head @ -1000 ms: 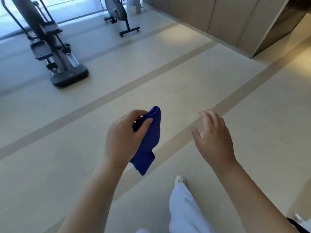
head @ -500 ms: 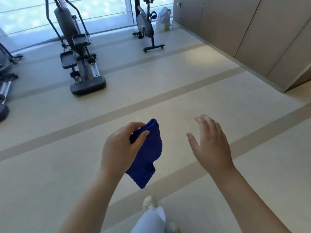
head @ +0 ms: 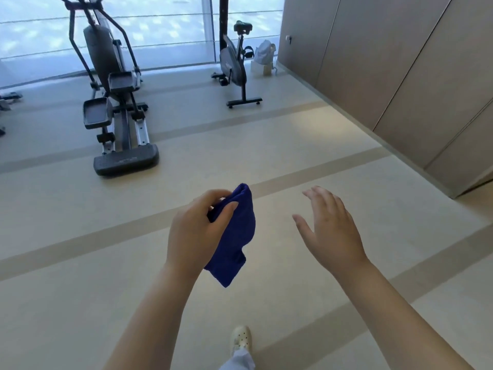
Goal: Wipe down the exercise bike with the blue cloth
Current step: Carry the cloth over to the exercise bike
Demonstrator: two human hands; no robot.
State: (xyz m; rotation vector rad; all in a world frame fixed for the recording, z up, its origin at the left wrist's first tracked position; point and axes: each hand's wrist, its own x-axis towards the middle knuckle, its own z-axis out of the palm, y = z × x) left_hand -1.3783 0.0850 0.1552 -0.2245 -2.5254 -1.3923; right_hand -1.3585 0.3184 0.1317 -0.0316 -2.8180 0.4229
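My left hand (head: 196,231) grips the blue cloth (head: 234,236), which hangs folded from my fingers at chest height over the floor. My right hand (head: 330,231) is held out beside it, fingers spread and holding nothing. The exercise bike (head: 233,62) stands far ahead by the window, upright on its black base bar, with a dark saddle on top. Both hands are well short of it.
A large elliptical trainer (head: 114,102) stands on the left, nearer than the bike. Beige wall panels (head: 400,62) run along the right. A white bag on a small box (head: 264,57) sits behind the bike. Beige floor with darker stripes (head: 293,145) lies between.
The view has tilted up and moved forward: the bike and the elliptical now appear larger and lower in view. My hands keep the same pose, the cloth still in the left.
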